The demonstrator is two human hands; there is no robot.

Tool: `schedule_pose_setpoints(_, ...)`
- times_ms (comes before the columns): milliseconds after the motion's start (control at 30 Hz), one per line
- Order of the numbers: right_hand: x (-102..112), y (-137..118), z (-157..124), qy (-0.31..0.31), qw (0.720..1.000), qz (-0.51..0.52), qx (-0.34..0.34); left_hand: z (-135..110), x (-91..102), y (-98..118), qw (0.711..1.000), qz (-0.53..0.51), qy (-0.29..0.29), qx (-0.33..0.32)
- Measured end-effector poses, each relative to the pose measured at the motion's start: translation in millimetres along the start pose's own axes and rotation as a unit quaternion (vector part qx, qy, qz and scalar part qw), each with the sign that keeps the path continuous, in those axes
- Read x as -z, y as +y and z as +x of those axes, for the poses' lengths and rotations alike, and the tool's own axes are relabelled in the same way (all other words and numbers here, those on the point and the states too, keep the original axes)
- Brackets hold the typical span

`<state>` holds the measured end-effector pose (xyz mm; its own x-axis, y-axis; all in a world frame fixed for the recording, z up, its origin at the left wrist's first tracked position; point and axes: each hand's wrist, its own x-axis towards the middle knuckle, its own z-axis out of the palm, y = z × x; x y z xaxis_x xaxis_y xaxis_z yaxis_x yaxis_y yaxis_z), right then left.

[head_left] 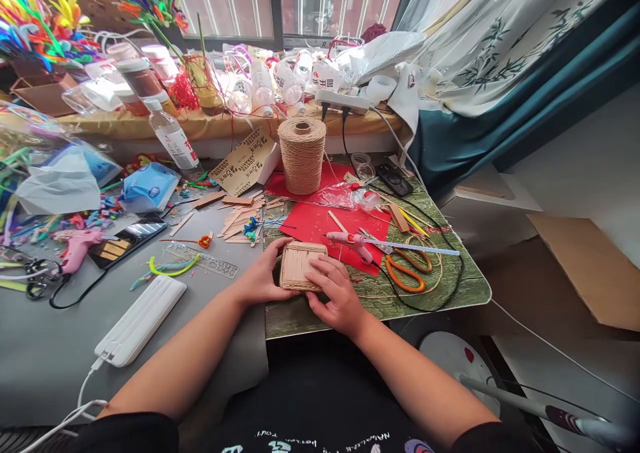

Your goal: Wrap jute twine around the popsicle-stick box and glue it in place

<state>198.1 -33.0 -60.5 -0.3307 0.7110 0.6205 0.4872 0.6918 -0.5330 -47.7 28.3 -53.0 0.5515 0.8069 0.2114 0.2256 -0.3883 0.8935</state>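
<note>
A small square box of wooden craft sticks edged with twine [297, 264] is held between my two hands over the table's front edge. My left hand [265, 271] grips its left side, thumb along the bottom. Across the right part of its top lie the fingers of my right hand [336, 291], with the thumb below. Just right of it a pink glue gun [353, 241] with a long clear glue stick rests on red paper [305, 221]. Orange-handled scissors [409, 270] lie beside the gun. Behind stands a big spool of twine [302, 156].
Loose craft sticks [240, 221] and a clear ruler [210, 259] lie left of the paper. Farther left are a white power bank [140, 321], a phone [127, 241] and a second pink glue gun [80, 249]. A black cable [457, 283] loops along the right edge. A bottle [173, 138] stands behind.
</note>
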Motion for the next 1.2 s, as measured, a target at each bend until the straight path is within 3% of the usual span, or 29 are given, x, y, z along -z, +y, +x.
schedule_pose_setpoints(200, -0.4, 1.7, -1.5, -0.004, 1.0, -0.001, -0.013, 1.4, 0.9, 3.7, 1.0, -0.001, 0.0, -0.005)
schedule_pose_setpoints(467, 9.1, -3.4, 0.5, -0.017, 1.0, 0.005, -0.004, 4.8, 5.5, 14.2, 0.993, 0.085, -0.026, -0.071)
schedule_pose_setpoints(700, 41.8, -14.1, 38.1, 0.014, 0.997, -0.056, -0.055, 2.4, 0.7, 12.6, 0.975, 0.148, 0.003, -0.164)
schedule_pose_setpoints(933, 44.4, -18.3, 55.8, -0.002, 0.995, -0.05, -0.088, 2.4, 3.2, 11.8, 0.956, 0.18, -0.002, -0.233)
schedule_pose_setpoints(1067, 43.1, -25.4, 51.2, 0.01, 0.995, -0.057, -0.079, -0.9, 2.9, 8.5, 0.964, 0.155, 0.001, -0.218)
schedule_pose_setpoints(1200, 53.3, -32.2, 31.6, -0.006, 0.998, -0.05, -0.029, -2.8, 2.0, 5.6, 0.99, 0.073, 0.006, -0.122)
